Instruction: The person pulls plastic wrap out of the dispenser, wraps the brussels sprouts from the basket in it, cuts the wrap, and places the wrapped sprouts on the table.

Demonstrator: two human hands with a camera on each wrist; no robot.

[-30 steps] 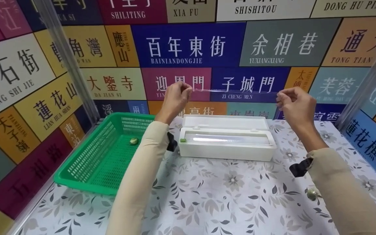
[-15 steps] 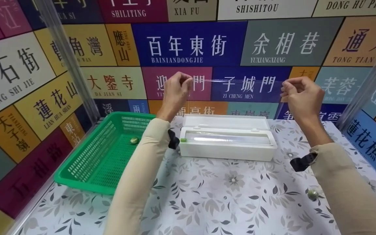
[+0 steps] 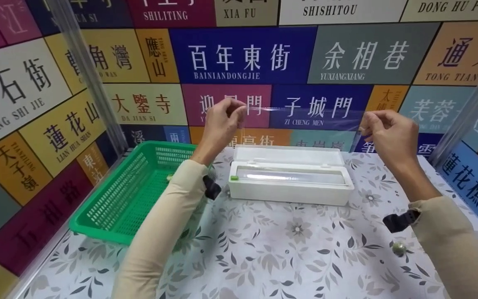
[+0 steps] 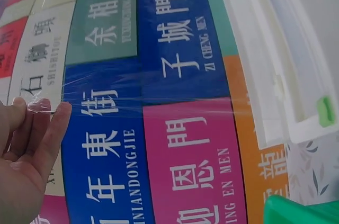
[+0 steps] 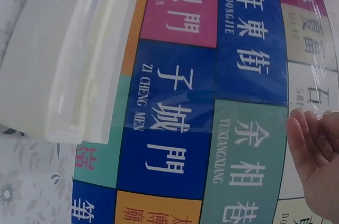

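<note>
A clear sheet of cling film [image 3: 305, 118] stretches between both hands, with its top edge drawn nearly straight. My left hand [image 3: 222, 122] pinches one upper corner between thumb and fingertips. At the opposite corner my right hand [image 3: 394, 139] pinches the film the same way. Below the sheet stands a white cling film dispenser [image 3: 291, 194], lid raised at the back, with a green slide cutter [image 3: 234, 177] at its left end. Faint film edges run down from the hands toward the box. In the left wrist view, creases fan out across the film [image 4: 159, 105] from the fingertips.
A green perforated basket [image 3: 98, 234] stands at the left, partly behind the left sleeve. In it lies a small, round, pale green item [image 3: 169, 177], mostly covered by the sleeve. A similar green item [image 3: 398, 249] lies on the floral tablecloth [image 3: 297, 257] near the right forearm.
Both hands rose, then came down a little, still pinching the film. The right hand has shifted to the right, widening the span. The dispenser and basket stay in place.
</note>
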